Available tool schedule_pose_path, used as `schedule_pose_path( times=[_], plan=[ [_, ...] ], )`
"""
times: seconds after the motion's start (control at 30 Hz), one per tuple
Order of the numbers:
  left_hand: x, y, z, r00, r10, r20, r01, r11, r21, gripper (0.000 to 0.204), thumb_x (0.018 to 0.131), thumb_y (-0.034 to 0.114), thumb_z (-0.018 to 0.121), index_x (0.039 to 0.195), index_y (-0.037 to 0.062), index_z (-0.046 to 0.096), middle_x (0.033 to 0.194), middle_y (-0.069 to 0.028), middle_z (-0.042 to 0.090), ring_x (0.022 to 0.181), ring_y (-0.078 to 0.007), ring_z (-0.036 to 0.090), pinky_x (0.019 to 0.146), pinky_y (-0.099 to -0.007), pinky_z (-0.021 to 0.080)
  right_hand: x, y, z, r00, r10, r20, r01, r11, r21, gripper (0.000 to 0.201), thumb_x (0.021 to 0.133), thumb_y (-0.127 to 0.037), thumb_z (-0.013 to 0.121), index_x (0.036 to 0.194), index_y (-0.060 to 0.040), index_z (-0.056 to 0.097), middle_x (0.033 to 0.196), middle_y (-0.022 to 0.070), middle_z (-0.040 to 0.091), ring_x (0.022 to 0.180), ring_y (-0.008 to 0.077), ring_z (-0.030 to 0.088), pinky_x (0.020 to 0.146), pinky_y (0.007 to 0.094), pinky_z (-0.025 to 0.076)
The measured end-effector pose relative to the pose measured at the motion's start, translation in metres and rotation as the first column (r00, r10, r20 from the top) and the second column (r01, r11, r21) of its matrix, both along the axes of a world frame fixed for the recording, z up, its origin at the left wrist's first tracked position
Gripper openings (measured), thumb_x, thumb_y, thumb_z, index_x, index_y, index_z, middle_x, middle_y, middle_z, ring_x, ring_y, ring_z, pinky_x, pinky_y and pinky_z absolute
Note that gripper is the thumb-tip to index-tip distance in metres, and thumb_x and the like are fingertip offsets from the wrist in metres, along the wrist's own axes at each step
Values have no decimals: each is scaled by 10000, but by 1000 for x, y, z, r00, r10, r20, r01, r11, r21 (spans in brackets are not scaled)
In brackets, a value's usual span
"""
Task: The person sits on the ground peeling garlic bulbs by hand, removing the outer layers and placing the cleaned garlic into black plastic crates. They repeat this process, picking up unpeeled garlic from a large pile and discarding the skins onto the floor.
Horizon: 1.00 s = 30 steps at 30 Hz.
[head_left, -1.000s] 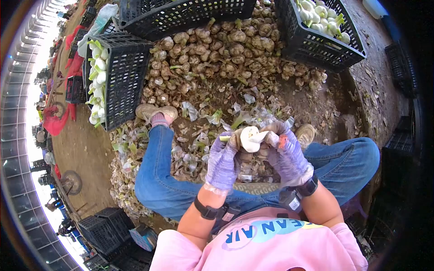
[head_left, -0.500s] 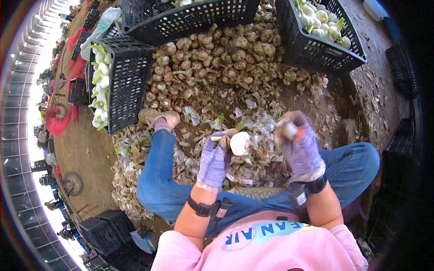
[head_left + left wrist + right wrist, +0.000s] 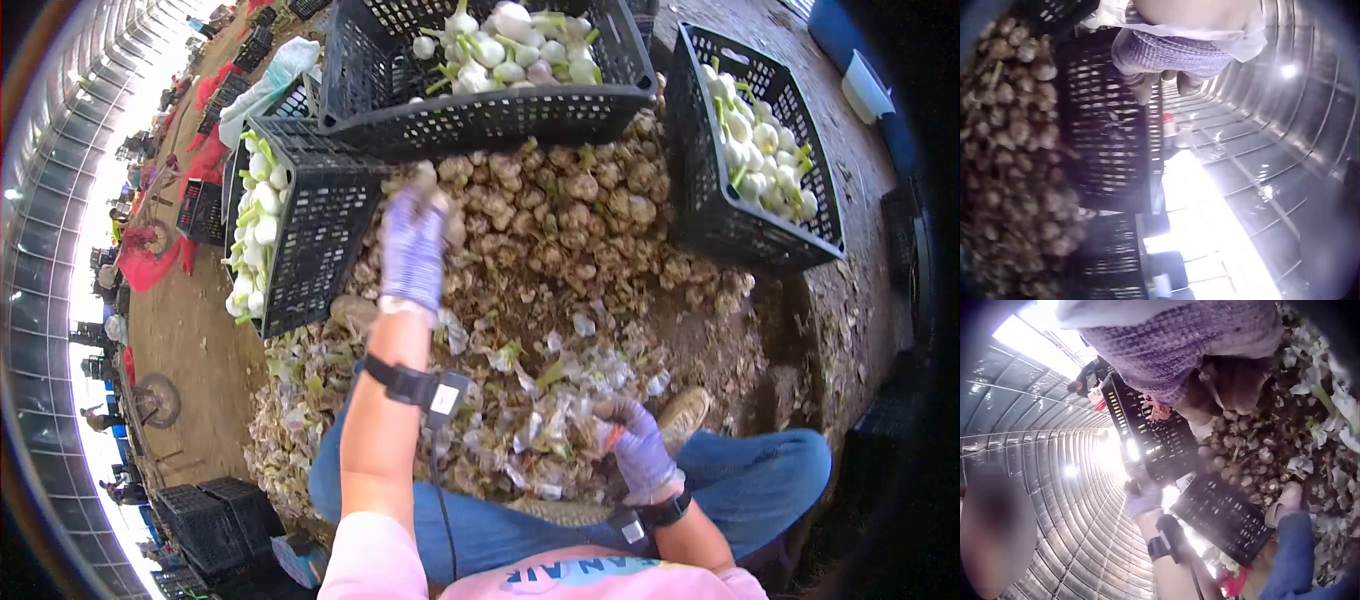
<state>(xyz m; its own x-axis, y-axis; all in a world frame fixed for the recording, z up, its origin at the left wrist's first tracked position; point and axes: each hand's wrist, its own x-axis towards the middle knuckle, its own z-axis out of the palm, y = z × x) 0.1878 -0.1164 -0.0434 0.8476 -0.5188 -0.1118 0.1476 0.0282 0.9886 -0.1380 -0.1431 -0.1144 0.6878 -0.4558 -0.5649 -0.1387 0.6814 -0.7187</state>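
Note:
My left hand (image 3: 415, 235), in a purple knit glove with brown finger coating, is stretched forward over the near-left part of the soil-covered garlic pile (image 3: 560, 205). Its fingers blur in the head view; the left wrist view shows them (image 3: 1141, 90) bent, with no bulb among them, overlapping a black crate (image 3: 1107, 125). My right hand (image 3: 635, 455), gloved alike, hovers low over the loose garlic skins (image 3: 530, 430) by my right shoe. Seen from the right wrist, its fingers (image 3: 1241, 384) are loosely bent, and a pale scrap (image 3: 1202, 430) shows by the fingertips.
Cleaned white garlic bulbs (image 3: 510, 50) lie in a black crate (image 3: 480, 125) ahead. Another crate (image 3: 750, 235) of bulbs stands at the right, and a crate (image 3: 320, 230) on the left shows bulbs along its outer side. A shoe (image 3: 685, 415) rests beside the skins.
The left hand, which held a white garlic bulb, has reached forward and left; the bulb no longer shows in it. The right hand has dropped toward the skins. The head view has tilted up.

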Motion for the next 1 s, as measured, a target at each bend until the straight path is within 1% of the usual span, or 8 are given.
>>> schedule_pose_path(
  times=[0.23,0.4,0.47,0.57,0.67,0.8,0.9,1.0],
  plan=[
    [62,-67,-199,909,-217,356,-87,737,671,595,779,235,661,1295,84,408,1301,-190,448,1174,-356,447,994,-384,360,-2,-9,-24,996,-15,-92,18,999,27,288,840,-147,591,1094,-14,561,999,48,586,893,119,535,770,246,441],
    [55,-93,-185,895,-193,403,-241,551,799,638,718,263,715,1255,65,436,1257,-245,453,1153,-395,447,963,-403,389,9,-25,-1,921,155,-357,-233,954,-188,214,846,-134,600,1029,-26,578,889,4,545,818,103,504,733,243,425],
    [50,-79,-198,849,-207,486,-274,613,741,596,713,225,721,1210,33,454,1210,-243,485,1109,-368,492,945,-392,408,1,-20,-13,954,70,-293,-104,989,-103,226,846,-145,604,1034,-21,582,877,0,540,817,94,500,714,236,419],
    [6,-48,-176,1000,-12,-5,13,853,521,525,732,194,721,1160,20,471,1135,-191,537,1043,-279,540,882,-351,459,-5,-16,-21,981,31,-191,-30,1000,9,225,852,-142,591,1038,-15,583,880,8,554,803,87,502,698,222,414],
    [-56,-8,-145,884,-233,-405,271,962,37,493,745,161,721,1151,29,475,1070,-96,538,969,-198,543,845,-305,475,-10,-12,-14,976,115,-184,-124,992,-37,329,833,-132,577,1142,-22,552,1019,43,598,910,112,541,802,234,424],
    [-139,37,-95,904,-411,118,394,908,144,380,752,64,692,1096,76,532,1093,-49,500,999,-159,517,876,-271,444,-4,0,19,995,18,97,1,982,-188,322,855,-100,526,1164,-11,534,1134,76,556,1059,156,504,932,296,391],
    [-180,60,-38,864,-477,161,486,874,-15,339,729,34,695,1041,89,575,1113,-93,463,1020,-201,509,866,-300,440,-8,6,31,999,-2,46,18,933,-360,309,869,-114,526,1156,-4,553,1134,93,574,1033,149,527,908,283,405],
    [-198,83,-9,749,-545,376,516,837,185,407,718,93,724,1088,88,554,1111,-111,482,1045,-245,504,872,-318,432,-13,15,55,993,-41,111,70,960,-272,342,866,-154,558,1167,9,537,1105,84,586,1006,154,541,883,284,422]
  ],
)
